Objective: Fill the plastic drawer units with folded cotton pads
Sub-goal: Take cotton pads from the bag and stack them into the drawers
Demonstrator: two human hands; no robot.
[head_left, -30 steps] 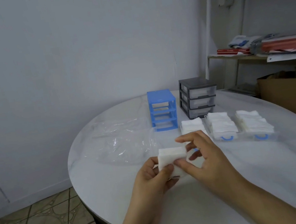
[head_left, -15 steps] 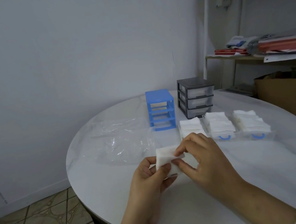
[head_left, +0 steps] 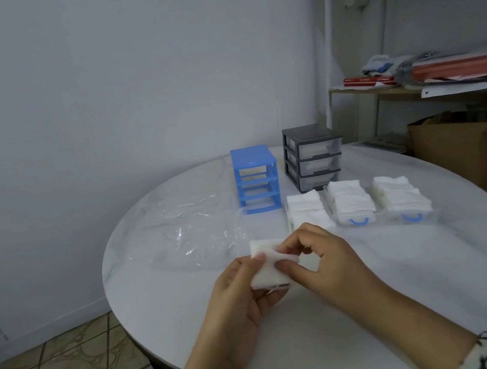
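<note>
Hands [head_left: 282,274] pinching 1 cotton pad [head_left: 269,264]

Two drawer units [head_left: 286,172] behind three pad stacks [head_left: 357,204] (side by side); bag [head_left: 194,235] left.

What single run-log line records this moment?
step: folding | left hand: holds cotton pad | right hand: pinches it | blue drawer unit: drawers out
</note>
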